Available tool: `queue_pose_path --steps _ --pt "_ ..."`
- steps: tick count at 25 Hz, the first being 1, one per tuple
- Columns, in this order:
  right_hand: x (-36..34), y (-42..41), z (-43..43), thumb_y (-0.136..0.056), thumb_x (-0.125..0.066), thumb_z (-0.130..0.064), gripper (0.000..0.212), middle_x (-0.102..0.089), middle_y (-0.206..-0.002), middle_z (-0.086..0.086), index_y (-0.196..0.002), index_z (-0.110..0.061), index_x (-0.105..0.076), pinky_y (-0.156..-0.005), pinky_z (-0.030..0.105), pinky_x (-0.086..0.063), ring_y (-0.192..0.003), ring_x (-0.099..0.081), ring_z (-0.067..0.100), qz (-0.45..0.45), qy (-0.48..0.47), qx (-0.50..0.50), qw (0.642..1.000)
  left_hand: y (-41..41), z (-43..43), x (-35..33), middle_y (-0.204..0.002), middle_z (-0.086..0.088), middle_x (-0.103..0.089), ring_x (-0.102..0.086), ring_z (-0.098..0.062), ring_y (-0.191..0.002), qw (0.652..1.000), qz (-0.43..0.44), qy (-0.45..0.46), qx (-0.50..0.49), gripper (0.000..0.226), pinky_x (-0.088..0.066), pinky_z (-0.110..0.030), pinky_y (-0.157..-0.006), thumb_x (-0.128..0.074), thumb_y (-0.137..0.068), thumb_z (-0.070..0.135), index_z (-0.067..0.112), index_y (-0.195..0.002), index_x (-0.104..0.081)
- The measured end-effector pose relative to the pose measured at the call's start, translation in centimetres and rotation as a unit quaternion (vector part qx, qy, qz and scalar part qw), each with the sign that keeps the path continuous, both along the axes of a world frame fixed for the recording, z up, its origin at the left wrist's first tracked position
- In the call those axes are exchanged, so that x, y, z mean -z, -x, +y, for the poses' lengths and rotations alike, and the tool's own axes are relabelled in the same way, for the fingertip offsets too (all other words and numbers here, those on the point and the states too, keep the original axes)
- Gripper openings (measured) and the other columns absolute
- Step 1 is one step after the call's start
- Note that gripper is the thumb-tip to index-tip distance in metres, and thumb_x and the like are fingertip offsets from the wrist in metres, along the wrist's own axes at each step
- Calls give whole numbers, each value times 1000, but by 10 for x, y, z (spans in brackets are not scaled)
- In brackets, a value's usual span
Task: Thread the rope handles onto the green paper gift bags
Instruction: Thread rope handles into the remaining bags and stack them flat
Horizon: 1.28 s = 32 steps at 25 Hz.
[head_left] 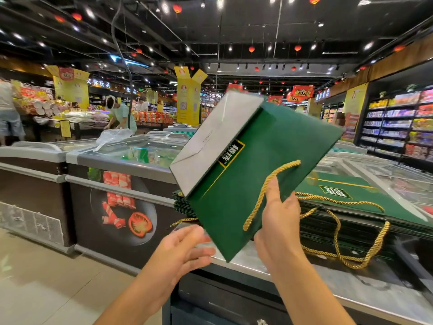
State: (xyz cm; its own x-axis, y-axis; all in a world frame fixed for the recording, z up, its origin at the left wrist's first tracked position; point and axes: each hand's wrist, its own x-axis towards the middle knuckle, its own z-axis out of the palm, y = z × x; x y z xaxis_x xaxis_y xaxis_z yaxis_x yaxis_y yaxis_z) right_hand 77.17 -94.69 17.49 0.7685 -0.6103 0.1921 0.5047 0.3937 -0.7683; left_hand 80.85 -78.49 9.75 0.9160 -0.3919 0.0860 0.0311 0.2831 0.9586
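Supermarket hall with glass-topped freezer chests (121,158). A stack of green bags (346,184) lies on the steel bench (253,263), its right side cut off. The green gift bag (269,141) is raised flat and tilted, pinched by the right hand (278,221). The left hand (185,245) is loosely spread at its lower edge. The ends of the gold rope handle (260,198) are unclear.
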Motion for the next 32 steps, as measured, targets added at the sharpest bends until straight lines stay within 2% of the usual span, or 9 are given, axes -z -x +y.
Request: queue_pose_path --steps 4,9,15,18,20,23,25,28,32 --pt "22 -1 8 -104 -55 -15 16 -76 -113 7 -119 -17 -61 -86 44 -59 -101 -74 27 33 -37 -97 994 2 1 3 -119 -11 -73 -72 -30 -105 999 -7 49 -17 35 -61 -33 -70 -59 -95 10 14 -130 -55" --pt "57 6 3 -99 -61 -7 18 -77 -109 12 -117 -6 -62 -93 49 -58 -101 -74 28 115 50 -180 976 -11 23 12 -121 -8 -73 -70 -30 -110 995 21 80 -59 37 -63 -35 -75 -48 -100 0 16 -132 -58" --pt "71 30 -22 -102 -60 -25 33 -74 -103 26 -112 6 -66 -71 36 -62 -82 -74 29 269 269 -335 862 -31 36 19 -116 -1 -75 -73 -21 -101 992 4 7 -126 32 -60 -25 -65 -47 -104 8 24 -127 -63" --pt "64 33 -31 -99 -66 -20 18 -75 -92 17 -105 -4 -71 -60 33 -59 -70 -70 24 219 406 -275 844 -38 34 17 -112 2 -76 -74 -17 -99 989 -34 -38 -142 31 -60 -23 -70 -46 -106 9 25 -125 -63" --pt "57 29 -35 -94 -72 -17 9 -74 -83 5 -103 -15 -73 -61 27 -55 -67 -67 17 109 525 -131 834 -40 29 17 -109 1 -77 -75 -15 -96 986 -52 -59 -147 29 -60 -21 -71 -46 -106 9 24 -121 -65" --pt "55 9 -43 -89 -76 -28 39 -64 -107 -13 -126 -30 -65 -91 17 -41 -103 -54 7 36 716 30 697 -41 24 13 -107 1 -77 -74 -12 -92 987 -42 -61 -140 25 -58 -23 -69 -47 -106 14 23 -120 -66" --pt "59 -6 -45 -92 -71 -38 38 -59 -121 -13 -130 -33 -64 -101 27 -38 -115 -48 8 76 766 26 638 -38 25 12 -111 -4 -76 -72 -15 -96 993 -7 -3 -119 24 -60 -31 -77 -49 -105 18 17 -120 -67" --pt "59 -14 -43 -93 -70 -35 9 -67 -97 -16 -99 -29 -74 -85 28 -47 -93 -58 5 90 713 3 695 -24 19 13 -120 -10 -72 -68 -23 -110 989 18 126 -75 34 -58 -36 -93 -54 -97 23 8 -126 -64" --pt "30 -11 -41 -91 -72 -28 6 -69 -73 -6 -86 -25 -74 -66 29 -50 -66 -60 8 90 654 -48 750 -16 -2 23 -116 -6 -75 -71 -23 -109 989 0 104 -103 34 -54 -41 -98 -62 -89 21 15 -123 -65"
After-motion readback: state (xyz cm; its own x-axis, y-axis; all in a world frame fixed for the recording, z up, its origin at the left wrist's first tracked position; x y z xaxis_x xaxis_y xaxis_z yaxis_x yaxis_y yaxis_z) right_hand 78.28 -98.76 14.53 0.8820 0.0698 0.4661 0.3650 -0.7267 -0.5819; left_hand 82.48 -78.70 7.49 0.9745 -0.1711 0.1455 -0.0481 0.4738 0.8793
